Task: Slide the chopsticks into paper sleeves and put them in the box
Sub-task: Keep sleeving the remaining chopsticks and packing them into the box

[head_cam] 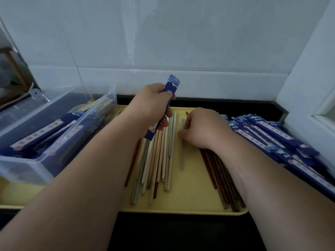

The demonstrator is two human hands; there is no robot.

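My left hand grips a blue paper sleeve, held tilted above the yellow tray. My right hand is lowered onto the tray, its fingers curled at a single light-blue chopstick that lies apart from the rest. A bundle of pale, green and red chopsticks lies under my left hand. Dark brown and red chopsticks lie under my right forearm. The clear plastic box at the left holds sleeved chopsticks.
A heap of blue paper sleeves lies to the right of the tray. A white tiled wall rises just behind, and a white frame closes the right side. The dark counter edge runs along the front.
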